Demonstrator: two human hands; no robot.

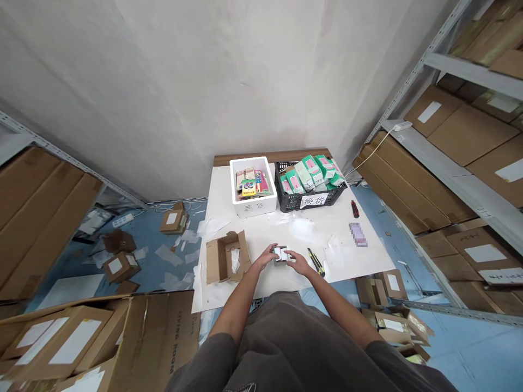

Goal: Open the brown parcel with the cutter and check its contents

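Both hands meet over the near edge of a white table (261, 234). My left hand (266, 258) and my right hand (298, 263) are closed from either side on a small white and grey box (280, 254), held just above the tabletop. An opened brown cardboard box (226, 257) with white wrapping inside lies right beside my left hand. A yellow-and-black utility knife (316, 261) lies just right of my right hand.
At the back of the table stand a white foam box (252, 206) of colourful packets and a black crate (304, 202) of green and pink boxes. A red cutter (354, 208) lies to the right. Cardboard boxes litter the blue floor; shelves of cartons flank both sides.
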